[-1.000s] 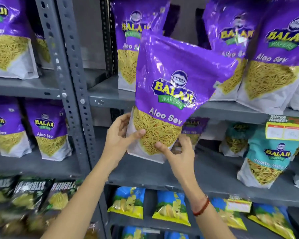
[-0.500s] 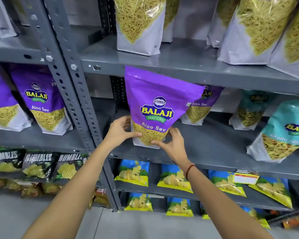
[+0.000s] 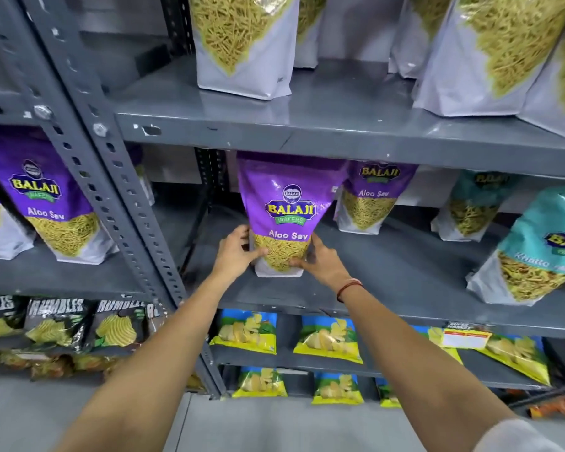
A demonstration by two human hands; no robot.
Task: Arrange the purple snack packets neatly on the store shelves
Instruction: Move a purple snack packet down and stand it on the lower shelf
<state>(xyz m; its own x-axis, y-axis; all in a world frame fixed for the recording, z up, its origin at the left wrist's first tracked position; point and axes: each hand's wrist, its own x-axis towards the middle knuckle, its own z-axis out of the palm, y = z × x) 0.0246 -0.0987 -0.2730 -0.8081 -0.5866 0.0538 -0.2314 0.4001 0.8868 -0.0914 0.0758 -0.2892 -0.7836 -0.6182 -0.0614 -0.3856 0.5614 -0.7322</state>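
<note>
Purple Aloo Sev packet (image 3: 286,212): one, upright, base resting on the grey middle shelf (image 3: 405,272) toward its left end, a little back from the front edge; top reaches up to the underside of the shelf above. Label faces forward

Left hand (image 3: 234,252): clamped on the packet's lower left side, thumb across the front of the clear window, fingers wrapped behind the edge

Right hand (image 3: 320,256): clamped on the lower right side, thumb on the front near the base, fingers along the right edge; red thread band (image 3: 348,288) at the wrist

Second purple packet (image 3: 371,197): upright, further back on the same shelf, just right of the held one and partly hidden by it

Teal packets (image 3: 542,246): two seen, toward the right end of the same shelf, the nearer one at the front edge and tilted, the other deeper in

Upper shelf (image 3: 307,132): several packets, only their lower parts in view

Left bay (image 3: 62,278): further purple Aloo Sev packets (image 3: 46,203), standing near its right end beside the perforated upright (image 3: 111,177)

Lower shelves: black chip bags (image 3: 59,321) at left; blue-and-yellow chip bags (image 3: 327,340) below the hands, lying tilted along the front edge
</note>
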